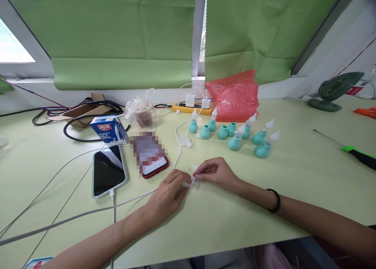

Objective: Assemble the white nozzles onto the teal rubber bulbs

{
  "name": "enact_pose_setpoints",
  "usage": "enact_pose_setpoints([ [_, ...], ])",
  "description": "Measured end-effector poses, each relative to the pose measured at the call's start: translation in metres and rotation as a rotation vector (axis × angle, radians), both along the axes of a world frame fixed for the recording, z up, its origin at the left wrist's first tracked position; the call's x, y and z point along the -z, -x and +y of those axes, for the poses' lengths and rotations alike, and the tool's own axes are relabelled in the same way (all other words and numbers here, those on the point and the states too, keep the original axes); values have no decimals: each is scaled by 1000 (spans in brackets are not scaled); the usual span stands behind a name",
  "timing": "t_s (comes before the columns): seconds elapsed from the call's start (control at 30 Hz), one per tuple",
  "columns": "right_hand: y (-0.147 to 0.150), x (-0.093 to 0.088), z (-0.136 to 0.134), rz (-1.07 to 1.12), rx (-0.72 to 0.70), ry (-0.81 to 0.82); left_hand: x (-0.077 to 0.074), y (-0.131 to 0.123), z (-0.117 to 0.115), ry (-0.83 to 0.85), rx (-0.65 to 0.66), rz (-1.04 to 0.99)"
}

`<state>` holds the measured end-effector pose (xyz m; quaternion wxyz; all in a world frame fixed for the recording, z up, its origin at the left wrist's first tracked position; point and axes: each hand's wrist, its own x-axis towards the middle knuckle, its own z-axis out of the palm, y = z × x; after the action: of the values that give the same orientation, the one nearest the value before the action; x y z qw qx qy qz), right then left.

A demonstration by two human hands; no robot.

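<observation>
My left hand (169, 192) rests low over the table, its fingers curled and closed on a small translucent white plastic piece (192, 184). From the right, my right hand (216, 174) pinches at the same spot with thumb and forefinger. The piece's exact shape is partly hidden by the fingertips. Beyond the hands stand several teal squeeze bulbs. Some, like the front right bulb (262, 150), carry a pointed translucent nozzle (275, 135); others, such as this bulb (205, 132), have an open neck. More loose translucent pieces (186, 141) lie between the hands and the bulbs.
Left of my hands lie a red-cased phone (155, 167), a charging phone (108, 171) and a white cable (129, 201). Behind are a milk carton (109, 129), a bagged cup (143, 114), a power strip (179, 107) and red bubble wrap (235, 98). A screwdriver (358, 156) and green fan (335, 90) are right.
</observation>
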<state>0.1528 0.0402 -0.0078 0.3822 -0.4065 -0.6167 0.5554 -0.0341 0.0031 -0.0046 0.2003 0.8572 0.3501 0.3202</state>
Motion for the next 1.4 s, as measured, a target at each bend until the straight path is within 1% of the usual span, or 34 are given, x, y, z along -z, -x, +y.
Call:
enact_pose_setpoints([
  [0.1,0,-2,-1,-26,-17,-6,0,0,1,-12,9,-8],
  [0.3,-2,-4,-2,-19,-112,-26,2,-1,0,-39,-7,-18],
  [0.47,-2,-1,0,7,-100,9,2,0,0,-54,21,-12],
  [0.53,-3,-1,1,7,-137,12,1,0,1,-39,26,-11],
  [0.63,-5,-3,1,-17,-230,-6,0,0,1,-7,33,-11],
  [0.73,-6,-6,0,-69,-289,-90,0,0,1,2,39,-14],
  [0.8,-6,-8,-2,-107,-287,-157,0,0,1,5,41,-17],
  [0.87,-5,-10,-3,-130,-274,-185,1,0,0,7,46,-19],
  [0.93,-4,-10,-4,-127,-259,-164,0,1,0,7,43,-19],
  [1.07,-4,-8,-3,-69,-207,-72,1,1,-1,2,25,-17],
  [1.17,-5,-4,-2,-53,-180,-55,3,2,0,-14,27,-21],
  [1.33,-4,-2,-3,-117,-145,-125,3,2,1,-20,39,-50],
  [1.4,-4,-3,-4,-132,-160,-173,3,2,1,-19,41,-54],
])
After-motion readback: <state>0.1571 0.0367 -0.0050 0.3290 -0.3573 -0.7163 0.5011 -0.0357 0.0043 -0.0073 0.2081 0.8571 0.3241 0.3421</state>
